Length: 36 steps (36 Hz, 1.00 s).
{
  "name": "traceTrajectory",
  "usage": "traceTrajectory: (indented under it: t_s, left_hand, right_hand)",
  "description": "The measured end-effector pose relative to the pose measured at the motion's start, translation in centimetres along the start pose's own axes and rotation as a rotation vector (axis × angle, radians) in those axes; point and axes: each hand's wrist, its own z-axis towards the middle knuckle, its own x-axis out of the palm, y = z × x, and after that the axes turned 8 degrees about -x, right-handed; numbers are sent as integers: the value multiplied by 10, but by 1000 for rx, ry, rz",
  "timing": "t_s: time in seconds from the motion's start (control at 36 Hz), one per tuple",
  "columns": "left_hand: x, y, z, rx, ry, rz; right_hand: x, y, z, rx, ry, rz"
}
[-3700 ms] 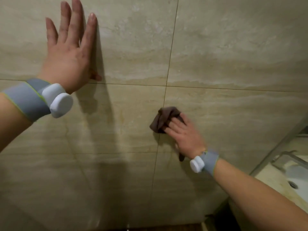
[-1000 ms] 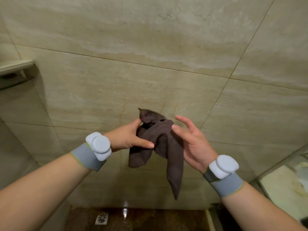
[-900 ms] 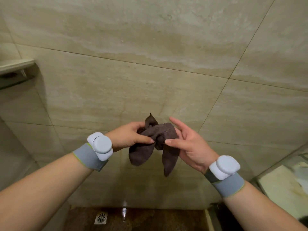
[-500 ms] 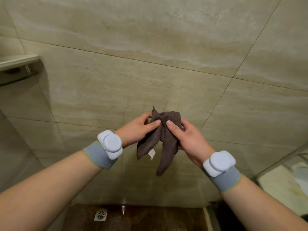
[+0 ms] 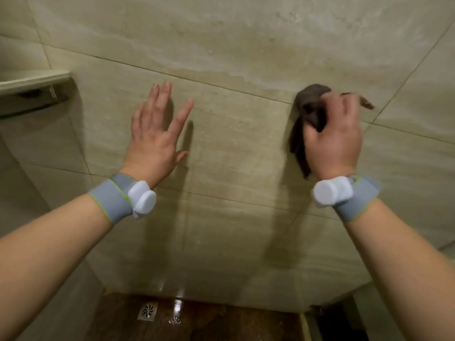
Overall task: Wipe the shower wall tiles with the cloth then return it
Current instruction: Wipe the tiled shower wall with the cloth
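A dark brown cloth (image 5: pixel 310 104) is bunched against the beige shower wall tiles (image 5: pixel 236 45) at the upper right. My right hand (image 5: pixel 332 139) is shut on the cloth and holds it to the wall, with one end hanging below my palm. My left hand (image 5: pixel 156 134) is open at the centre left, fingers spread and pointing up, close to the wall; I cannot tell if it touches. Both wrists wear grey bands with white pods.
A small wall shelf (image 5: pixel 32 82) juts out at the upper left. Below, the dark brown shower floor (image 5: pixel 197 318) has a square metal drain (image 5: pixel 147 312). A side wall runs down the left edge.
Half a second ago both hands held the cloth together in front of the wall. Now my left hand has let go and moved left, and my right hand has carried the cloth up and right.
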Motion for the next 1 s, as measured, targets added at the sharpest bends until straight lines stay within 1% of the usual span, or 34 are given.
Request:
traceTrajectory:
  t_s: [0.06, 0.11, 0.22, 0.33, 0.42, 0.47, 0.53, 0.58, 0.67, 0.72, 0.75, 0.81, 0.86, 0.94, 1.0]
  left_hand:
    - [7, 0, 3, -28, 47, 5]
    - [16, 0, 5, -42, 56, 32]
    - [26, 0, 8, -39, -26, 33]
    - [31, 9, 7, -23, -16, 11]
    - [29, 10, 9, -12, -8, -11]
    - [28, 12, 10, -12, -13, -6]
    - [28, 14, 10, -9, -19, -1]
    - [29, 14, 10, -7, -28, -2]
    - [31, 14, 9, 2, -39, -6]
    - [31, 14, 10, 4, -47, -4]
    - [32, 15, 11, 4, -46, -1]
    - [33, 16, 10, -1, -42, -3]
    - [34, 16, 8, 1, -37, -5]
    - [35, 18, 7, 11, -39, -10]
    - [35, 18, 9, 21, -43, -17]
  right_hand:
    - [18, 7, -16, -55, 38, -35]
    - [39, 12, -36, -115, 110, -31]
    - [71, 18, -94, -206, 383, -13]
    - [95, 19, -155, -218, 678, 6]
    - [95, 15, -173, -153, 824, 26]
    - [89, 12, -166, -113, 806, 23]
    - [75, 6, -144, -90, 681, -1]
    - [56, -1, -110, -80, 464, -22]
    - [27, -13, -56, -35, 62, -29]
    - [14, -20, -25, 32, -123, -23]
    - [11, -23, -16, 70, -175, -10]
    - [12, -24, -13, 98, -202, -3]
    - [22, -23, -32, 75, -149, -1]
    - [46, -18, -80, 8, 27, 23]
    - [59, -18, -113, -51, 201, 29]
